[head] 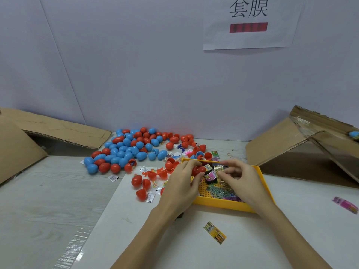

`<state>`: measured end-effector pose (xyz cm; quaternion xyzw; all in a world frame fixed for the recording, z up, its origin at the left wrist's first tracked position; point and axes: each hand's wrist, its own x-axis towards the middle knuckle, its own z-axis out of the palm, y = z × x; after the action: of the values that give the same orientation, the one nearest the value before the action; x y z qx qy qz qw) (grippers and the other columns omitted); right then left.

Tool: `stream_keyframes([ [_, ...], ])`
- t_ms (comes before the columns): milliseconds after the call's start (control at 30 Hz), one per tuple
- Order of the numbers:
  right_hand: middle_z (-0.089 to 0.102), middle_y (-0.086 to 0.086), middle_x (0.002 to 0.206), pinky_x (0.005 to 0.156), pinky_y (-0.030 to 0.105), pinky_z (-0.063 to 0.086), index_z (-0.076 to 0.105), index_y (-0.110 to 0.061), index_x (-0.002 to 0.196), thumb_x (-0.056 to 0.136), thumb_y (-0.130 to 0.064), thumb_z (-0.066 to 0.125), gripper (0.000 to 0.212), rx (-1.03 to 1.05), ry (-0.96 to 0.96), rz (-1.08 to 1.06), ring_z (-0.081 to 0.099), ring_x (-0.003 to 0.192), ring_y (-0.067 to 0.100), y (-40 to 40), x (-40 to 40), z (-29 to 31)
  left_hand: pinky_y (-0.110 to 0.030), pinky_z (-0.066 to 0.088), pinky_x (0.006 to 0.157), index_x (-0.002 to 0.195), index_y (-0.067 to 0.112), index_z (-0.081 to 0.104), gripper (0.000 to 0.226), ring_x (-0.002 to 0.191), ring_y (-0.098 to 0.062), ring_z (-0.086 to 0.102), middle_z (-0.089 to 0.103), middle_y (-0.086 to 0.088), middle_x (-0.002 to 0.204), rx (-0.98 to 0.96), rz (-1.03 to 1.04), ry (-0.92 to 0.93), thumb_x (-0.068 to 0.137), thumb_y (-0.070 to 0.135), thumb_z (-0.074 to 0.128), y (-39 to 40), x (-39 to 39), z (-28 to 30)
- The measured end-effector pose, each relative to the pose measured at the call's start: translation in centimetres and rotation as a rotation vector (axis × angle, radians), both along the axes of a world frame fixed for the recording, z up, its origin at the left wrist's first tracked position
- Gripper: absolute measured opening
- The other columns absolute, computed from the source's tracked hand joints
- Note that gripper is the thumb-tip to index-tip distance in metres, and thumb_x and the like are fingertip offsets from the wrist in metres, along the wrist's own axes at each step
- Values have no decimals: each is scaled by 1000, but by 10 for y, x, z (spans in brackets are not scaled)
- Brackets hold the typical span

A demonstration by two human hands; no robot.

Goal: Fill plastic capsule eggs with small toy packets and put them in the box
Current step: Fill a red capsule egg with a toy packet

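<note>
Capsule eggs [128, 150], red and blue, are lying in a loose heap on the pale surface [48, 191] at about ten o'clock from the hands, close to the back wall. Nearer the person, several opened red egg halves [153, 174] and small white packets [113, 178] are sitting scattered at nine o'clock from the left hand.

The left hand [182, 186] is curling its fingers round a red egg [198, 170], holding it over the far left corner of a yellow tray [223, 204]. The right hand [242, 179] is pinching a small gold-coloured toy packet [218, 171] between thumb and fingertips, just beside the red egg, at three o'clock from it. Whether the packet is touching the egg cannot be told. More printed packets [219, 190] are lying inside the tray beneath both hands, green, purple and dark in colour.

One yellow packet [214, 232] is lying alone on the white sheet at six o'clock from the tray, and a pink packet [345, 205] is resting well apart at three o'clock. A cardboard box [303, 148] is standing tipped open at two o'clock, with one blue egg [354, 134] showing at its upper right edge. Another piece of flattened cardboard [58, 131] is leaning at nine to ten o'clock. A paper sign [250, 24] with printed characters is hanging on the wall at twelve o'clock.
</note>
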<state>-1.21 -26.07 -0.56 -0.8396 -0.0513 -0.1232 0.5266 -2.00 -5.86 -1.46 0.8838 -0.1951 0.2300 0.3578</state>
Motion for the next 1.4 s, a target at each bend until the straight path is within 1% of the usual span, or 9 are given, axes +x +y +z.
stream_keyframes([
  [133,78,-6,83,75,21,55,78,-23,93,89,-30,80,8,71,6,47,73,83,7,-2,-1,1,-11,44,96,131,22,59,28,117,-3,53,61,8,127,-37,-19,-47,103,22,59,-4,-3,5],
  [333,77,-10,80,67,15,52,79,-23,92,94,-30,73,9,101,3,101,70,75,0,2,-6,6,-12,48,87,120,27,67,25,111,-2,54,56,8,120,-120,-102,-71,100,12,62,-8,-6,10],
  [467,74,-4,71,60,14,50,80,-22,92,96,-30,70,13,96,30,118,64,61,2,1,-6,7,-7,44,91,121,27,67,30,114,5,50,54,7,122,-103,-94,-55,94,14,72,-7,-6,9],
  [567,74,-1,74,64,19,54,80,-21,93,96,-31,69,15,98,58,172,64,63,7,1,-7,8,-7,42,94,123,27,67,33,115,2,49,53,7,124,-61,-102,-60,92,18,76,-7,-6,8],
  [767,75,-1,76,67,19,55,80,-26,89,97,-42,63,25,72,82,291,67,67,10,3,-10,12,-22,53,85,109,20,76,15,102,-7,58,60,3,110,-94,-91,-76,94,19,73,-9,-7,8],
  [933,74,8,72,51,13,43,80,-11,90,105,-43,47,49,181,143,231,63,60,13,5,-7,10,-18,51,82,100,18,77,8,97,-4,59,63,7,102,-194,-29,-41,93,21,74,-8,-7,11],
  [1133,77,-5,91,62,15,52,73,-25,114,93,-47,63,32,149,3,276,72,76,7,4,-8,10,-22,51,81,102,15,77,11,97,-6,57,63,7,101,-174,-11,27,96,21,70,-8,-7,11],
  [1233,77,-8,89,74,21,58,76,-34,101,92,-35,75,9,67,-21,283,75,82,11,5,-6,6,-27,53,81,102,15,76,11,97,-8,57,61,5,102,-148,-38,46,96,22,69,-9,-8,10],
  [1400,78,-4,86,71,21,58,75,-28,96,93,-27,76,4,95,-21,248,75,78,14,1,-5,4,-20,48,79,99,20,76,24,97,-6,55,57,9,101,-108,-54,58,95,42,68,-9,-8,9],
])
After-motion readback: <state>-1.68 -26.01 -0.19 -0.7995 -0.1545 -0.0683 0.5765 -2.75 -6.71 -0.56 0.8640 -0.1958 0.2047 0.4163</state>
